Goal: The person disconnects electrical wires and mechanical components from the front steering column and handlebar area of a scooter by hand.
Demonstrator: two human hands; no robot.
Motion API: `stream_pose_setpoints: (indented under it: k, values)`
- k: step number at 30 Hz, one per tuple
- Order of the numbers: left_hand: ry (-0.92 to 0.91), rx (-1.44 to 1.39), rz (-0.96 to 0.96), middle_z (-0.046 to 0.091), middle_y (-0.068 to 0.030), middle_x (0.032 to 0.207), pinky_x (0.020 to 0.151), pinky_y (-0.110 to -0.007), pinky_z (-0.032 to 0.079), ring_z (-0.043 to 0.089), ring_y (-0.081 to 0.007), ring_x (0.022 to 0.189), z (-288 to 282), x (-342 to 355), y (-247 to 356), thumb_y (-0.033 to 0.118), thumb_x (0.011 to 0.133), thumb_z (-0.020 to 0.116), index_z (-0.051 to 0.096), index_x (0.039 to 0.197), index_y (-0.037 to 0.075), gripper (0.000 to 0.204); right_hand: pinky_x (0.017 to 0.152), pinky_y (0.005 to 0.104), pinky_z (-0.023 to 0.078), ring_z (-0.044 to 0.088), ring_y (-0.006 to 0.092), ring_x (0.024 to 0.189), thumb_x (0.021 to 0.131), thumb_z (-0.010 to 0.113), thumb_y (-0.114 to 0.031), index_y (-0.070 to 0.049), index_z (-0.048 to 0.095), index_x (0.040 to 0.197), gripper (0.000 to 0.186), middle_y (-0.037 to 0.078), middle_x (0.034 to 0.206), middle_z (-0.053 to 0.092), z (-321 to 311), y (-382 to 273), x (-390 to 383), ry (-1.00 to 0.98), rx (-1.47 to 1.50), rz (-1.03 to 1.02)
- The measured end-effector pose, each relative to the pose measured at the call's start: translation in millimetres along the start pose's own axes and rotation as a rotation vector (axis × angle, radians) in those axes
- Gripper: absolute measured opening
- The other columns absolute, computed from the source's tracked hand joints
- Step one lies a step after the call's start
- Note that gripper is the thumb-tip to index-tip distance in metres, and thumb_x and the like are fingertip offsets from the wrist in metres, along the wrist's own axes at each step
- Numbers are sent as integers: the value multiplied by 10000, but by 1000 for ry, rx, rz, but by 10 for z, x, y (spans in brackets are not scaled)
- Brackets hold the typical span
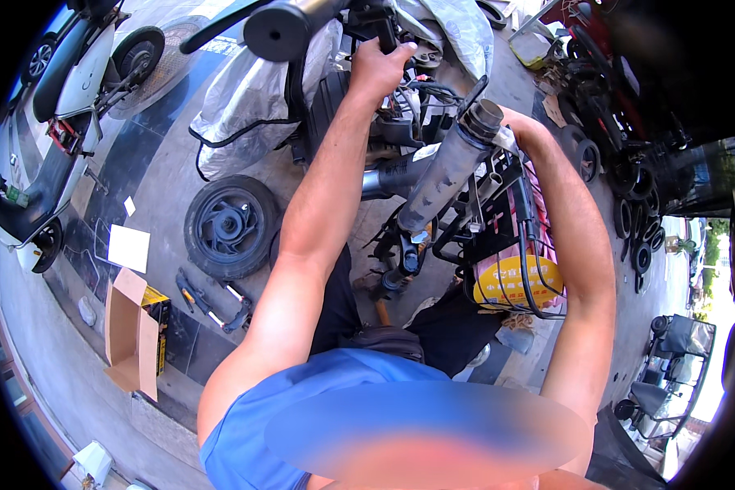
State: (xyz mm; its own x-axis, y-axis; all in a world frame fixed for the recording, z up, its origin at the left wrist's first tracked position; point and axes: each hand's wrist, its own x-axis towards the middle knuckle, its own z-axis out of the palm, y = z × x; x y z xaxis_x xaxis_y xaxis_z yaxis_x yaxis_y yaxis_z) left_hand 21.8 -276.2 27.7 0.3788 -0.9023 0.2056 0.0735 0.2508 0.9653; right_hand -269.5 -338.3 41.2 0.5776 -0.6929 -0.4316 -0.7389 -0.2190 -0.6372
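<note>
A partly dismantled scooter stands in front of me, its wiring (429, 94) exposed. My left hand (378, 72) is closed around a black bar (385, 31) at the far end, the thumb lying along it. A thick, scuffed grey tube (443, 181) slants up towards me. My right hand (516, 124) reaches behind the tube's upper end; its fingers are hidden there. Below that forearm is a black wire basket (524, 237) with a yellow oval plate (518, 280). A black handlebar grip (276, 34) juts out at the upper left.
On the ground at left lie a loose wheel (232, 227), black and orange tools (194, 296), an open cardboard box (131, 339) and a white sheet (128, 247). Another scooter (69, 90) stands far left. Tyres (641, 224) and parts pile up at right. A silver cover (241, 131) drapes beside the frame.
</note>
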Motion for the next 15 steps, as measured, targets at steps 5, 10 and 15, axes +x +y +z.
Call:
stream_pose_setpoints:
  k: [5, 10, 15]
  values:
    - [36, -43, 121, 626, 21, 706, 614, -292, 430, 540, -90, 644, 52, -121, 394, 192, 882, 793, 676, 735, 49, 237, 569, 372, 474, 605, 157, 675, 818, 759, -351, 30, 756, 970, 410, 83, 791, 695, 57, 272, -211, 131, -55, 22]
    - [143, -418, 170, 611, 47, 745, 575, -265, 419, 541, -81, 614, -228, -87, 518, 41, 882, 753, 606, 747, 127, 217, 441, 322, 391, 513, 126, 482, 892, 654, -217, 12, 760, 1045, 295, 55, 730, 649, 216, -665, -1027, 158, 28, 453]
    - [83, -539, 180, 610, 19, 727, 625, -273, 456, 574, -95, 643, -460, -193, 724, 76, 897, 741, 628, 749, 105, 189, 386, 290, 361, 483, 101, 430, 905, 596, -172, 22, 723, 985, 246, 25, 679, 601, 381, -1118, -1716, 118, 58, 495]
